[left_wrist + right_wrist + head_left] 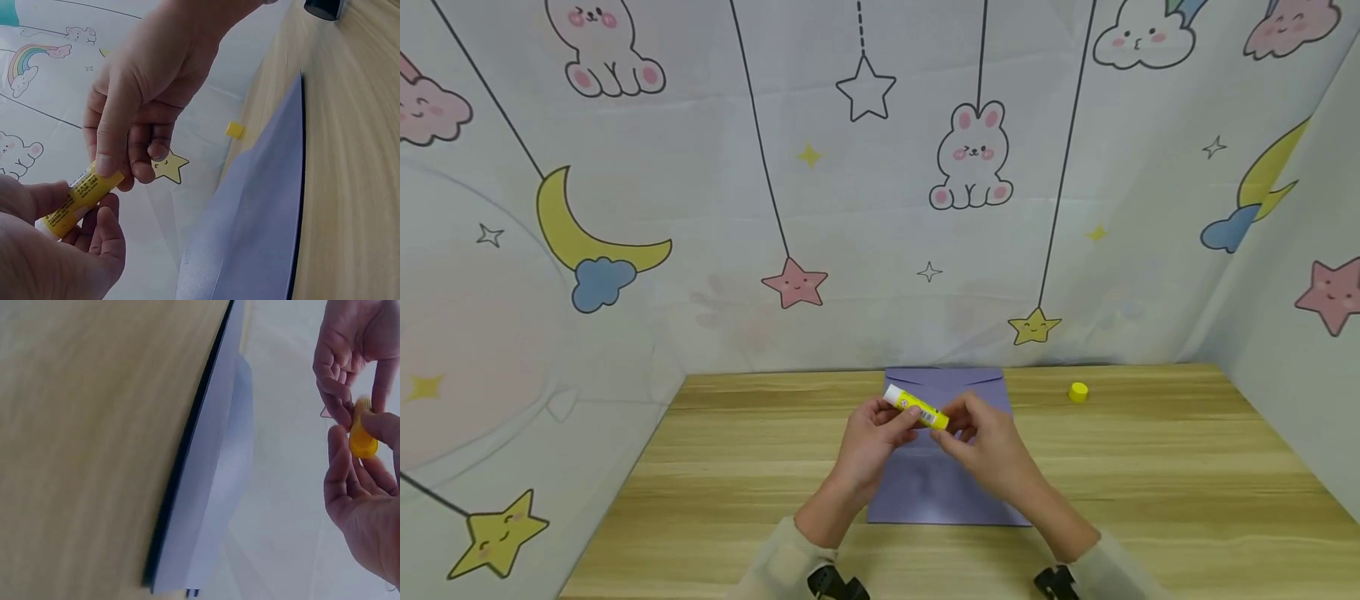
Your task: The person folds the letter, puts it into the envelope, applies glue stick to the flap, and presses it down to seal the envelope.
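Note:
A yellow glue stick [917, 407] with a white end is held tilted between both hands, uncapped. My left hand [872, 442] grips its body between thumb and fingers, the white end pointing up and to the left. At the other, yellow end, my right hand [992, 442] pinches it with thumb and fingertips, plain also in the left wrist view, where printed text shows on the glue stick [84, 199]. Beneath the hands lies a flat purple envelope [951, 496] with folds along its far edge; the hands hover above it and partly hide it.
A small yellow cap [1078, 392] stands on the wooden table [1150, 483], right of the envelope near the back. A white cloth [880, 208] printed with stars, moons and rabbits hangs behind the table and at both sides.

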The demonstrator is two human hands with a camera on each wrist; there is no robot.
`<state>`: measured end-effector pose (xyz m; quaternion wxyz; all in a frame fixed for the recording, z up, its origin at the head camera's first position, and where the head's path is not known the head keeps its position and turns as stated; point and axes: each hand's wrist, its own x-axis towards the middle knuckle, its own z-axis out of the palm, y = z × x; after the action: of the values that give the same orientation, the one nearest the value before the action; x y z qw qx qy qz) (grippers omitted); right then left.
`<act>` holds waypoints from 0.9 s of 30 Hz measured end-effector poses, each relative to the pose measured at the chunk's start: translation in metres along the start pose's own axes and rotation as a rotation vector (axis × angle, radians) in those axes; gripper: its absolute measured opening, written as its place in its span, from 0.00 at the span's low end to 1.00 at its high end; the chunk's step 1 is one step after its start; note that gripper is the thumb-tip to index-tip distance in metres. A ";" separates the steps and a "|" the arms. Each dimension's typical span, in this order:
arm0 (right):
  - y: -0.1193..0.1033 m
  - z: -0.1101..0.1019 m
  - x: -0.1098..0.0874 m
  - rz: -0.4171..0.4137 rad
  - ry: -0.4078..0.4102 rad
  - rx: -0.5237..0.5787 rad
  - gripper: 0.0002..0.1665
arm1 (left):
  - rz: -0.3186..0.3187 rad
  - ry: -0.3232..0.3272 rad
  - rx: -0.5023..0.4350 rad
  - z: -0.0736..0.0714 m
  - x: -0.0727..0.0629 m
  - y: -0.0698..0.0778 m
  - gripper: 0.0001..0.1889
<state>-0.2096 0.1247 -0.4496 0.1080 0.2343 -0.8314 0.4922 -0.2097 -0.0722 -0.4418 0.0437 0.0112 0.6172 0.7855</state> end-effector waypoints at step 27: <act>-0.005 0.003 -0.001 0.033 0.021 0.043 0.15 | 0.008 -0.016 0.003 -0.001 0.001 0.001 0.20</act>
<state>-0.2063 0.1207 -0.4479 0.1035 0.2177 -0.8231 0.5142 -0.2105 -0.0738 -0.4410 0.0455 0.0197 0.6180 0.7846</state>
